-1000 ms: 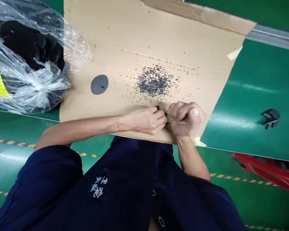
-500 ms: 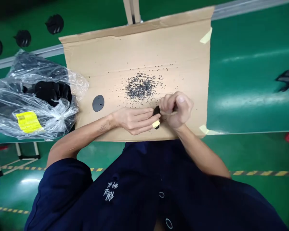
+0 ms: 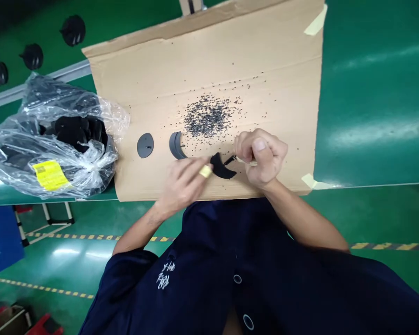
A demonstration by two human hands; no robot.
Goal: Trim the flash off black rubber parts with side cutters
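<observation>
My left hand, smeared by motion, has yellow tape round one finger; its grip does not show clearly. Just right of those fingertips is a black curved piece, tilted above the cardboard. My right hand is closed in a fist beside it. A thin dark rod runs between the fist and the curved piece; whether it is a tool or part of the piece I cannot tell. A grey curved piece lies on the cardboard, above my left hand. Beyond both hands is a scatter of tiny black bits.
Left of the grey curved piece lies a grey disc. A clear plastic bag of black parts, with a yellow label, stands at the left. Several black round parts sit on the green surface behind. Tape marks the cardboard's corner.
My left hand has moved left, away from my right fist. A grey curved piece now lies on the cardboard where none lay before. The black piece shows more fully. The view has shifted slightly.
</observation>
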